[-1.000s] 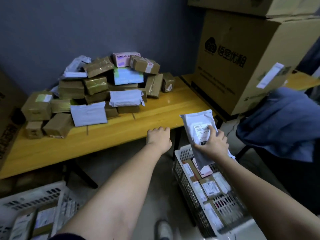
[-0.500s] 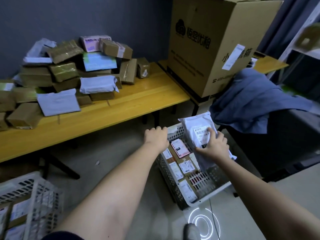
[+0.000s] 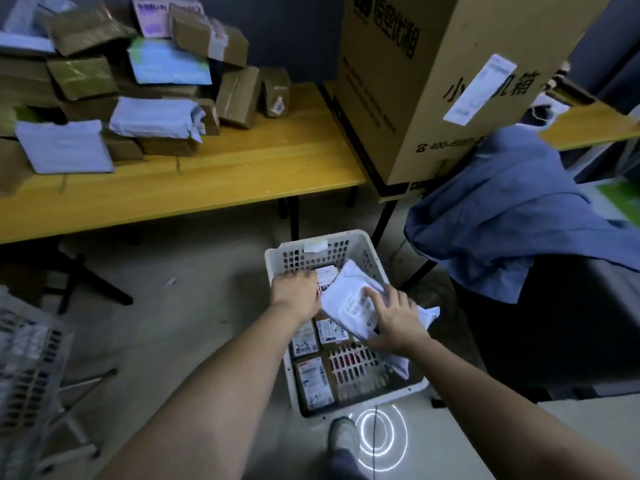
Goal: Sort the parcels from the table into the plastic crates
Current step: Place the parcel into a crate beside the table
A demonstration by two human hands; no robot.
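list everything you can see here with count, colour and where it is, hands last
white mailer bag: one, white, over the crate on the floor, held by the right hand
crate: one, white plastic, on the floor below the table edge, several labelled parcels inside
second crate: one, white, floor at far left, blurred
parcel pile: many, mostly brown boxes plus some grey and white bags, on the table's left part
table: one, yellow wood
big carton: one, brown, right of the pile
cloth: one, blue, draped at right
shoe: one, grey, bottom edge
left hand: inside the crate, fingers curled, what it touches is hidden
right hand: gripping the mailer bag
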